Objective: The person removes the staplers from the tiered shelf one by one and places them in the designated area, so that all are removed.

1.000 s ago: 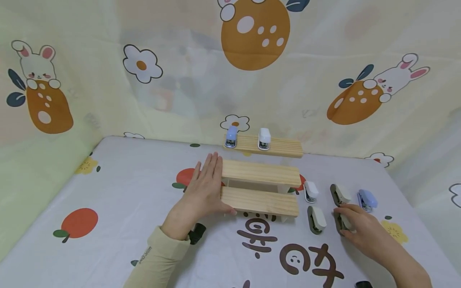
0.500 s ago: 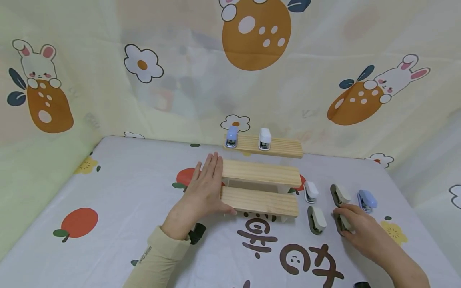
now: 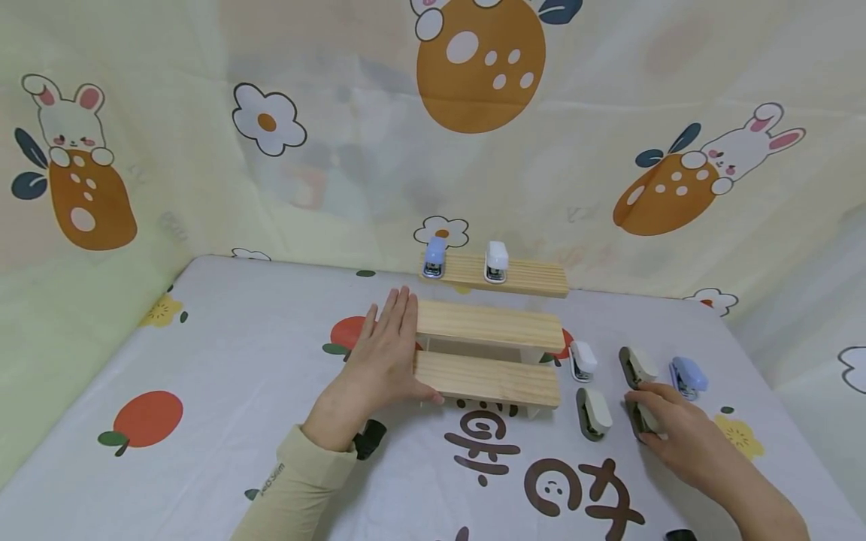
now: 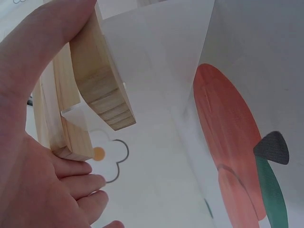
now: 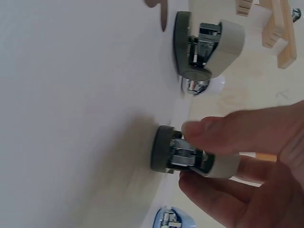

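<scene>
In the head view my left hand (image 3: pixel 384 361) lies with straight fingers along the left end of a stepped wooden rack, its thumb at the front edge of the lowest board (image 3: pixel 490 379). The middle board (image 3: pixel 490 324) runs behind that one, and the top board (image 3: pixel 524 276) bears a blue stapler (image 3: pixel 434 257) and a white stapler (image 3: pixel 496 261). At the right, my right hand (image 3: pixel 676 428) pinches a grey-and-white mini stapler (image 5: pixel 183 152) between thumb and fingers. Its base is close to the cloth in the right wrist view, and the hand covers part of it in the head view.
Around the right hand stand another grey-and-white stapler (image 3: pixel 637 367), a blue one (image 3: pixel 688 377), a small white stapler (image 3: pixel 583 361) and a second grey-and-white stapler (image 3: pixel 594 414). A printed cloth (image 3: pixel 223 451) covers the table, and a patterned curtain (image 3: pixel 338 188) rises behind the rack.
</scene>
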Motion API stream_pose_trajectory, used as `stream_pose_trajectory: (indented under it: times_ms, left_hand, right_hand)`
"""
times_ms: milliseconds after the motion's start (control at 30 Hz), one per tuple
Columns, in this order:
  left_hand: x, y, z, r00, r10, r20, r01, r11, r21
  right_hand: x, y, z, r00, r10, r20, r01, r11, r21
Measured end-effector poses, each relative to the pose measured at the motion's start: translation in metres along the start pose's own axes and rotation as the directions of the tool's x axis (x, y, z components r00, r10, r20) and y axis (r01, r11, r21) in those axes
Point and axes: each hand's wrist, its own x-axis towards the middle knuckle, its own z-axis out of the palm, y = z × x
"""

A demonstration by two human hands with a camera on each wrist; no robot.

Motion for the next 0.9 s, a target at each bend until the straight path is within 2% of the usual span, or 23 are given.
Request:
stream_pose_trajectory:
  times_ms: [300, 533, 767, 900]
  left_hand:
    - [0.000, -0.002, -0.001, 1.000, 0.001, -0.005, -0.001, 1.000, 0.006]
    - [0.000, -0.002, 0.000, 1.000, 0.000, -0.003, 0.000, 1.000, 0.005]
    - [0.000, -0.002, 0.000, 1.000, -0.003, 0.000, 0.003, 1.000, 0.000]
    - [0.001, -0.002, 0.001, 1.000, -0.003, 0.002, 0.003, 1.000, -0.007]
  right_hand:
    - [-0.002, -0.005, -0.010, 0.999, 0.049, -0.014, -0.049, 0.999, 0.007]
    - [-0.001, -0.012, -0.019, 0.986, -0.010, -0.167, 0.011, 1.000, 0.002]
    - [0.009, -0.027, -0.037, 0.974, -0.006, -0.228, 0.010, 1.000, 0.016]
    - [0.015, -0.036, -0.046, 0.961, -0.029, -0.275, 0.032, 0.999, 0.009]
